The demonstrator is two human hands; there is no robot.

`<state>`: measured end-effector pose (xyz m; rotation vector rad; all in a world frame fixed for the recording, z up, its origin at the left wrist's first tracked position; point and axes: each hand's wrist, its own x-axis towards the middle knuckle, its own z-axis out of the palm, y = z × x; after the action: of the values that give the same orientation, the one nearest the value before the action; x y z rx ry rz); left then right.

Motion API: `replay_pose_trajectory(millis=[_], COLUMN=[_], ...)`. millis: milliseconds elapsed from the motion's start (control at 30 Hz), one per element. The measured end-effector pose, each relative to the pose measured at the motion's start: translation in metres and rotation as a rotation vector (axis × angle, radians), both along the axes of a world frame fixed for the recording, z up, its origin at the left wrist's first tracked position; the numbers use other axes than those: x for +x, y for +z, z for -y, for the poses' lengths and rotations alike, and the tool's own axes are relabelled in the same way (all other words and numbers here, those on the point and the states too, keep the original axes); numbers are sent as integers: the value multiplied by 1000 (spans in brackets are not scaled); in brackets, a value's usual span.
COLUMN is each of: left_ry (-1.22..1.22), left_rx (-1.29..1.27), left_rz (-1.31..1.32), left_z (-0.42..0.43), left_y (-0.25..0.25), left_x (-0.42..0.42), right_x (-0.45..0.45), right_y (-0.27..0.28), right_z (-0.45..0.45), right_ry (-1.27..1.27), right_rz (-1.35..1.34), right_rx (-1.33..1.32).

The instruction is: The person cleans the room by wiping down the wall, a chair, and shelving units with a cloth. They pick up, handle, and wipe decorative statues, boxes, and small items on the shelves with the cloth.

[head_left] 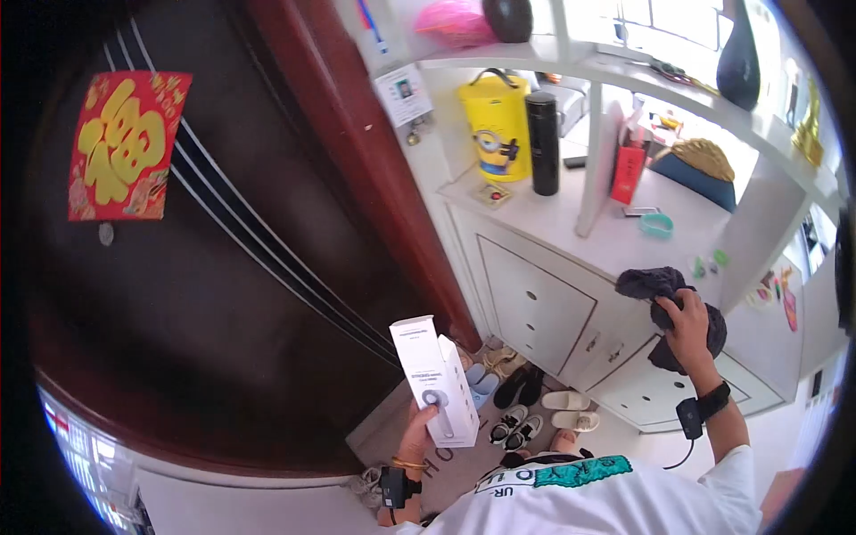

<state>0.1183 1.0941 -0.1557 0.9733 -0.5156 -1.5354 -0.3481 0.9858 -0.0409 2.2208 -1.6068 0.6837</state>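
The left hand (pixel 417 428) is closed on a white box (pixel 426 370) at six o'clock, thumb on the printed front face; the box stands slightly tilted with its top flap raised. The right hand (pixel 687 325), at three o'clock, grips a bunched dark cloth (pixel 651 283), probably fabric, though the detail there is too poor to be sure. Behind the cloth is a white cabinet (pixel 535 299), its tabletop (pixel 548 214) carrying a yellow container (pixel 499 134) at one o'clock, a black bottle (pixel 542 147) just beside it, and a teal ring (pixel 656 225) between two and three o'clock. Sneakers (pixel 515 428) and cream slippers (pixel 571 410) lie on the floor at five o'clock. A red poster (pixel 129 147) hangs on the dark door (pixel 267 330) at ten o'clock.
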Motion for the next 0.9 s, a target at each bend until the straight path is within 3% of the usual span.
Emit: replay_pose_trajectory(millis=[300, 533, 633, 700, 800, 900], left_ry=[94, 145, 135, 164, 139, 90], left_rx=[-47, -25, -120, 35, -27, -69], left_rz=[95, 123, 131, 116, 160, 138], left_z=[-17, -37, -45, -51, -50, -47], left_y=[18, 9, 8, 15, 15, 4], left_x=[32, 42, 45, 44, 51, 58], right_x=[143, 216, 220, 211, 185, 141], right_y=[-16, 6, 9, 6, 7, -29], right_z=[134, 235, 240, 228, 177, 140], right_ry=[307, 118, 119, 128, 189, 182], right_rz=[-154, -59, -10, 6, -77, -198], right_rx=[-135, 241, 295, 292, 190, -52])
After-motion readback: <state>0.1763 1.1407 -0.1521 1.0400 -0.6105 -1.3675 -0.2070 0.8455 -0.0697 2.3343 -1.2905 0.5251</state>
